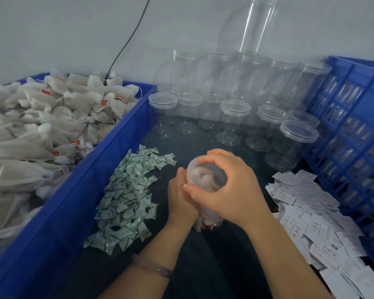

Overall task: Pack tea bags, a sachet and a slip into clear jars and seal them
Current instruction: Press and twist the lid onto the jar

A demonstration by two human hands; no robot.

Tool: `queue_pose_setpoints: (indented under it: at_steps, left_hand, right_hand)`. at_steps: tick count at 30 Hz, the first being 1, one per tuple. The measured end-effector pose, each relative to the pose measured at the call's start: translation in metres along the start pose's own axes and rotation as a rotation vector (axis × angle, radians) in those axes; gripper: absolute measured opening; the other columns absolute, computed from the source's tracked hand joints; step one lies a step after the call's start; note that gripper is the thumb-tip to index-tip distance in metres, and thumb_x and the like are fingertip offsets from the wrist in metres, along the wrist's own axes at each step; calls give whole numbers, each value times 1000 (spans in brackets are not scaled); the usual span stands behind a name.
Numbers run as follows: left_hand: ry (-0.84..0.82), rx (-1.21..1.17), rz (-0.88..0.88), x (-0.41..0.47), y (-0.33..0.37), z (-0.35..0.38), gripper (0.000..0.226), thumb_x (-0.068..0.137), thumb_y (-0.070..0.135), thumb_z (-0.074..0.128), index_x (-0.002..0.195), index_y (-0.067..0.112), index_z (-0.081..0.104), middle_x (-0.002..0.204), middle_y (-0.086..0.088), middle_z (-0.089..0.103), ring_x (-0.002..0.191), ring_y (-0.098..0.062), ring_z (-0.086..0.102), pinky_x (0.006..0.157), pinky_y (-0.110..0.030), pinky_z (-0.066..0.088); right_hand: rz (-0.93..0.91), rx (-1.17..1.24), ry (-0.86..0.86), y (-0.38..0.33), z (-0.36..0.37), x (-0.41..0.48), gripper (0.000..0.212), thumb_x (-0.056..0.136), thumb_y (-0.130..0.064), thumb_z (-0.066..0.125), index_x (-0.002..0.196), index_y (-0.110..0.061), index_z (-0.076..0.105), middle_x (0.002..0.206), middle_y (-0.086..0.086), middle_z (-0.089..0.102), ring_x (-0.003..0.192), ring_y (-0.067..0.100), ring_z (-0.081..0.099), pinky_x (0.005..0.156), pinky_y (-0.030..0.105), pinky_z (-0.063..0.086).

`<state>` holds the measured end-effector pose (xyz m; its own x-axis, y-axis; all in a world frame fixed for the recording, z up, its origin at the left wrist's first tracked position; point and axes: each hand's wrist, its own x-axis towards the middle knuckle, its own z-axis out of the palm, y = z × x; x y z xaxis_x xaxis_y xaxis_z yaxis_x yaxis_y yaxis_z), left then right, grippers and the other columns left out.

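The jar in hand (203, 176) sits at the middle of the dark table (203, 268), between the loose sachets (127, 195) on its left and the scattered slips (311, 214) on its right. Its long axis runs from a base close to the person up and away to the round top, so it leans a little towards the stock of empty jars (235, 113) at the back. The left hand (179, 199) wraps the body from the left side, fingers (180, 172) curled round the wall. The right hand (233, 188) sits over the top from the right, its fingers (216, 157) and thumb bent round the rim in a gripping hold. Pale tea bags show through the plastic, filling the inside. Whether a lid already sits under the right hand I cannot tell, as the clear top is partly hidden. Judged from this 2-handed hold, sealing is the step in hand: the turn must run about the jar's own leaning axis, with the left hand holding the body against it. The bin of tea bags (41, 126) is well apart on the left.
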<state>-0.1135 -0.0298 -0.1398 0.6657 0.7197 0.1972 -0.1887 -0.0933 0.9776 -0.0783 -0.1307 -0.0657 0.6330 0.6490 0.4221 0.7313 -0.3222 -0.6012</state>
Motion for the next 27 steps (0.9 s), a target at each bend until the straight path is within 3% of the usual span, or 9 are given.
queue_pose_setpoints:
  at_steps: [2, 6, 12, 14, 17, 19, 21, 23, 27]
  left_hand:
    - [50, -128, -114, 0, 3, 3, 41, 72, 56, 36, 59, 31, 65, 66, -10, 64, 68, -27, 61, 73, -57, 53]
    - [-17, -217, -237, 3, -2, 4, 59, 63, 73, 35, 54, 26, 69, 64, -9, 69, 67, -31, 66, 74, -57, 53]
    - [-123, -259, -202, 6, -8, -3, 35, 74, 50, 50, 76, 25, 74, 77, 8, 71, 74, 2, 68, 65, -14, 52]
    - [-75, -238, -153, 6, -12, 0, 37, 65, 53, 50, 82, 25, 66, 79, 5, 65, 75, -2, 65, 76, -26, 56]
    - [-113, -135, -209, 3, -4, 2, 60, 62, 71, 32, 56, 22, 66, 64, -16, 63, 65, -32, 60, 72, -59, 50]
    - [-94, -134, -201, 5, -5, 3, 58, 67, 69, 31, 59, 25, 68, 62, -7, 67, 60, -30, 63, 66, -54, 52]
    - [-95, -113, -127, 5, -7, 1, 41, 70, 63, 39, 69, 36, 70, 70, 2, 71, 67, -16, 67, 76, -46, 55]
    - [-100, -197, -221, 2, -5, -1, 53, 67, 71, 40, 69, 30, 74, 75, -6, 72, 75, -24, 69, 84, -51, 53]
    - [-15, -131, -205, 3, -2, 3, 60, 70, 70, 27, 51, 25, 63, 58, -7, 65, 59, -27, 63, 64, -49, 53]
  right_hand:
    - [3, 16, 33, -1, 2, -2, 49, 59, -64, 68, 99, -36, 63, 108, -29, 53, 103, -3, 46, 84, 3, 31]
    - [1, 31, -33, 1, -4, -1, 54, 54, -64, 72, 102, -41, 62, 121, -30, 48, 113, -2, 45, 88, 7, 30]
    - [5, 33, -156, 4, -11, 1, 61, 51, -67, 74, 106, -47, 55, 125, -39, 38, 118, -10, 38, 87, 0, 26]
    - [-11, 15, -34, 2, -5, -2, 55, 56, -63, 72, 103, -39, 58, 117, -35, 46, 108, -5, 45, 85, 0, 28]
    - [-21, 18, 49, 2, 2, -6, 48, 57, -62, 71, 98, -41, 55, 110, -37, 49, 102, -5, 47, 82, 2, 32]
    - [-24, 40, 46, 5, 0, -8, 48, 57, -59, 74, 98, -49, 52, 113, -40, 46, 107, -8, 45, 83, 1, 30]
    - [-29, 35, 1, 6, -3, -7, 50, 55, -62, 75, 98, -54, 51, 120, -37, 43, 112, -9, 43, 85, 2, 28]
    - [-34, 24, -60, 5, -4, -5, 52, 51, -70, 71, 97, -57, 50, 125, -37, 40, 115, -8, 40, 87, 5, 28]
    - [-33, 38, 4, 4, 1, -4, 49, 54, -63, 73, 99, -51, 56, 122, -36, 43, 115, -2, 45, 87, 9, 30]
